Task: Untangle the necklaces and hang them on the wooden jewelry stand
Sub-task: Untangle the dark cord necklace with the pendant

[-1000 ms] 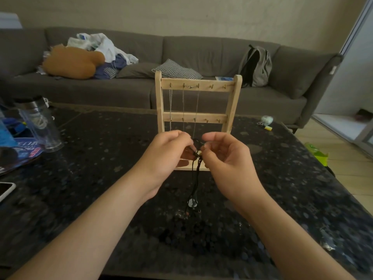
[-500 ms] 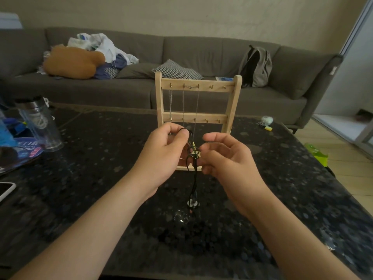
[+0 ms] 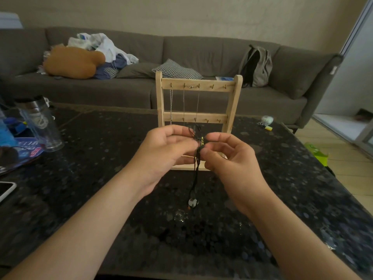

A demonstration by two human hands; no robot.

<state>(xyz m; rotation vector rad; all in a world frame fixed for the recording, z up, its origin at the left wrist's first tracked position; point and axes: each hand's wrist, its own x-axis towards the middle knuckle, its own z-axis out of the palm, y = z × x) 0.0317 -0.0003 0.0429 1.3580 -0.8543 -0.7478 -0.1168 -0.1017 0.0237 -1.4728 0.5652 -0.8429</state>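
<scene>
Left hand [image 3: 167, 148] and right hand [image 3: 228, 158] both pinch the black cord necklace [image 3: 196, 168] before the wooden stand [image 3: 198, 118], seemingly to pick apart its knot.

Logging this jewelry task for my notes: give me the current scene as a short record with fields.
left hand: pinches the black cord necklace at its tangle
right hand: pinches the same tangle from the other side
pendant: hangs below both hands; contact with table unclear
wooden jewelry stand: upright behind the hands
silver chains: hang from the stand's top hooks
</scene>
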